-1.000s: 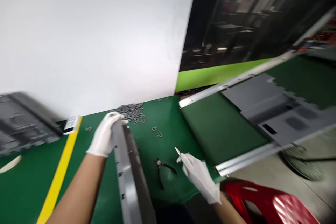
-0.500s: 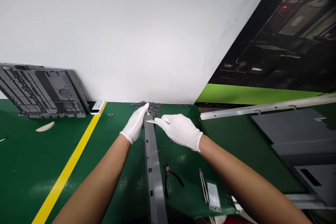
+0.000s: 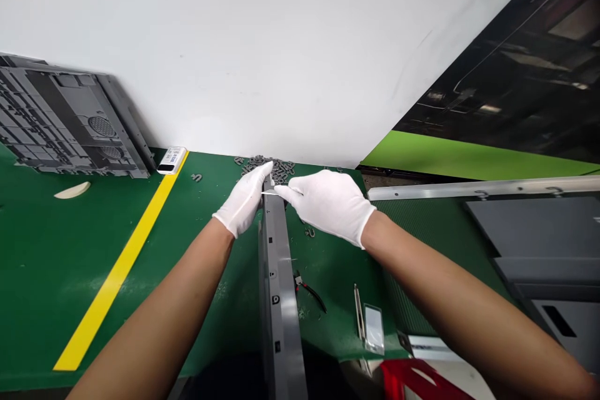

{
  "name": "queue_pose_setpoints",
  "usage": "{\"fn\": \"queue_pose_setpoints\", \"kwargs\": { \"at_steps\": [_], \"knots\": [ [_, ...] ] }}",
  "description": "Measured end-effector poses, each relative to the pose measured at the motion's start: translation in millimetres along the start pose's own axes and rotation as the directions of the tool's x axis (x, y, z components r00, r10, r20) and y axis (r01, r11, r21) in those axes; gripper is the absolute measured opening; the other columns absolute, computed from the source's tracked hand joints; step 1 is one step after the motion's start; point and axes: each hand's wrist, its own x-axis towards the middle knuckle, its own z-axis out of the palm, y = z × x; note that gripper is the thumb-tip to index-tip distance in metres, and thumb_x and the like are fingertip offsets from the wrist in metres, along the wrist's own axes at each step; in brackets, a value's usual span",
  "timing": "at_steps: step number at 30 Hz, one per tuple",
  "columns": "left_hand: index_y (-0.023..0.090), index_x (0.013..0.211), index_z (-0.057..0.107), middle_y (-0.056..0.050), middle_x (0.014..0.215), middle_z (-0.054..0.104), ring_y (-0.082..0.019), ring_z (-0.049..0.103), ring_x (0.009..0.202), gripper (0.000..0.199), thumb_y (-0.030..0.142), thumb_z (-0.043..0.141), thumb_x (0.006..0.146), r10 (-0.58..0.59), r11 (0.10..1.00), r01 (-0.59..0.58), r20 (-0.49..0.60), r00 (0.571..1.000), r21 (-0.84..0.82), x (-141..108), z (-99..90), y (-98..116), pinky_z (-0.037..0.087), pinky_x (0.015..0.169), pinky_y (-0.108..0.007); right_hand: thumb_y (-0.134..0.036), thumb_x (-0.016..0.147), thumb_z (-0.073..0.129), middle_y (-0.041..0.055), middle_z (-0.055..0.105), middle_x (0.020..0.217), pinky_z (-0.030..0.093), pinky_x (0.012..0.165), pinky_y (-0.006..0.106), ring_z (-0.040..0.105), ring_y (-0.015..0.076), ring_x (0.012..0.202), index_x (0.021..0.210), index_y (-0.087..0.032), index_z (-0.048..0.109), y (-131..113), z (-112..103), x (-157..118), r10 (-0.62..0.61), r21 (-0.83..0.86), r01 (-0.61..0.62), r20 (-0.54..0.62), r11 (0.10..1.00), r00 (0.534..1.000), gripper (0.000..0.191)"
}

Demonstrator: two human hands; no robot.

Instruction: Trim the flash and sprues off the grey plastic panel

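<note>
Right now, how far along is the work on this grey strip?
Done: hard to judge, though a heap of dark clips sits at the far edge of the green table. In hand: the right hand holds a small blade at the strip's far end, beside the left hand. Left: the rest of the strip lies along the table, pliers lie nearby. How much remains can't be told.

Left hand (image 3: 242, 200): white glove, touching far end of grey metal strip (image 3: 280, 287)
Right hand (image 3: 328, 206): white glove, pinching small blade (image 3: 269, 192), tip just above that same end
Beyond strip: heap of dark metal clips (image 3: 267, 169)
Right of strip: pliers (image 3: 304, 284), tweezers (image 3: 359, 315), clear packet (image 3: 374, 331), all on green bench mat (image 3: 47, 262)
Left of strip: yellow line (image 3: 117, 275), then ribbed grey plastic panel (image 3: 65, 115), well apart
</note>
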Motion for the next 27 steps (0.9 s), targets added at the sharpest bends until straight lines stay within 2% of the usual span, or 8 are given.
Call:
{"fn": "queue_pose_setpoints", "kwargs": {
  "at_steps": [3,7,12,16,23,27],
  "knots": [
    [0.021,0.071,0.052,0.002,0.066,0.049,-0.012,0.041,0.056,0.038,0.051,0.065,0.089,-0.013,0.999,0.014,0.025,1.0,-0.047,0,1.0,0,0.033,0.053,-0.027,-0.06,0.105,0.028,0.0045,0.07,0.07,0.044,0.062,0.034,0.065,0.0238,0.064,0.079,-0.027,0.071,-3,-2,-2,-0.011,-0.051,0.011,0.001,0.999,1.0,0.06],
    [0.02,0.071,0.052,0.002,0.067,0.05,-0.012,0.043,0.057,0.038,0.049,0.062,0.092,-0.008,1.0,0.009,0.022,1.0,-0.024,-1,0.9,1,0.034,0.054,-0.026,-0.061,0.105,0.026,0.007,0.072,0.073,0.047,0.064,0.035,0.068,0.0248,0.068,0.084,-0.026,0.074,-4,-1,-4,-0.024,-0.094,0.023,-0.009,0.995,1.0,0.063],
    [0.02,0.075,0.057,0.0,0.076,0.059,-0.014,0.052,0.067,0.036,0.051,0.061,0.093,0.042,0.997,-0.044,0.035,0.999,0.066,-1,0.1,0,0.04,0.063,-0.027,-0.061,0.106,0.027,0.0075,0.071,0.071,0.048,0.064,0.035,0.069,0.0254,0.067,0.085,-0.024,0.074,-3,0,-6,-0.012,-0.13,0.008,-0.025,0.991,1.0,0.063],
    [0.019,0.075,0.058,0.0,0.078,0.061,-0.015,0.053,0.073,0.035,0.05,0.061,0.093,0.066,0.994,-0.068,0.025,0.998,0.088,0,0.5,0,0.042,0.07,-0.028,-0.06,0.106,0.029,0.0077,0.07,0.069,0.047,0.062,0.035,0.069,0.0262,0.065,0.084,-0.024,0.075,-3,-1,-8,-0.013,-0.149,0.007,-0.039,0.989,0.999,0.062],
    [0.02,0.073,0.055,0.002,0.072,0.054,-0.013,0.046,0.062,0.037,0.052,0.064,0.09,0.039,0.999,-0.04,0.045,0.998,0.024,4,0.0,-4,0.037,0.061,-0.027,-0.06,0.106,0.028,0.0075,0.068,0.065,0.045,0.06,0.033,0.067,0.0246,0.06,0.083,-0.024,0.074,-2,1,-10,-0.032,-0.181,0.018,-0.074,0.983,0.997,0.063],
    [0.02,0.075,0.055,0.001,0.075,0.055,-0.012,0.049,0.065,0.034,0.048,0.065,0.091,0.023,1.0,-0.023,0.021,1.0,0.006,4,1.4,-4,0.038,0.061,-0.026,-0.06,0.105,0.028,0.0075,0.067,0.065,0.044,0.059,0.033,0.066,0.0243,0.059,0.084,-0.024,0.074,-2,3,-11,-0.038,-0.193,0.02,-0.091,0.981,0.995,0.062]
  ]
}}
